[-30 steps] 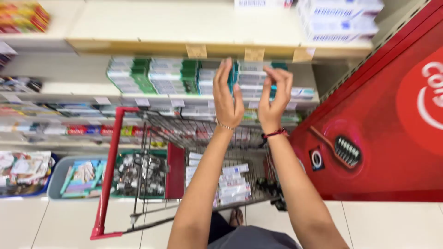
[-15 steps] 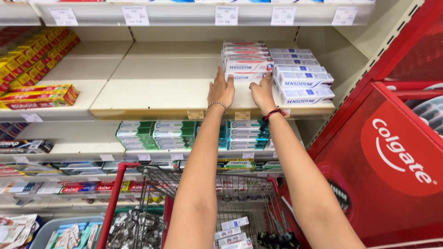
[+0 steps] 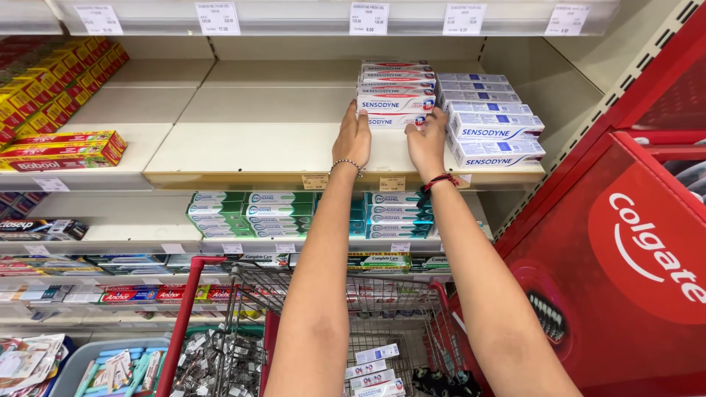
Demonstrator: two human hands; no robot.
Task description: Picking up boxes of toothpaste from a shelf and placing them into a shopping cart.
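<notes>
Half a second ago both hands were only reaching the front of the red-and-white toothpaste stack; a second ago they were raised in the air above the trolley with nothing between them. Now they have settled against the stack and stand one at each end of its lowest front carton. The work has gone from reaching to setting the boxes square on the shelf.

The left hand (image 3: 353,138) presses its fingers against the left end of the bottom toothpaste carton (image 3: 395,120), and the right hand (image 3: 428,141) meets the right end of the same carton. Neither grip is closed round anything: the fingers lie flat and spread, pushing rather than clutching, and the carton rests on the shelf, not lifted.

The red-and-white stack (image 3: 396,82) stands several cartons high on the cream upper shelf (image 3: 250,140), right of its middle and towards the back. The boxes are long and flat, white with a red band, and stacked fairly evenly. Just beside it on the right, touching or nearly so, is a blue-and-white stack (image 3: 491,117), stepped forward at the bottom. The shelf to the left is bare up to the red and yellow cartons (image 3: 62,147) on the next bay.

Below, a red wire trolley (image 3: 346,323) holds a few loose cartons.
</notes>
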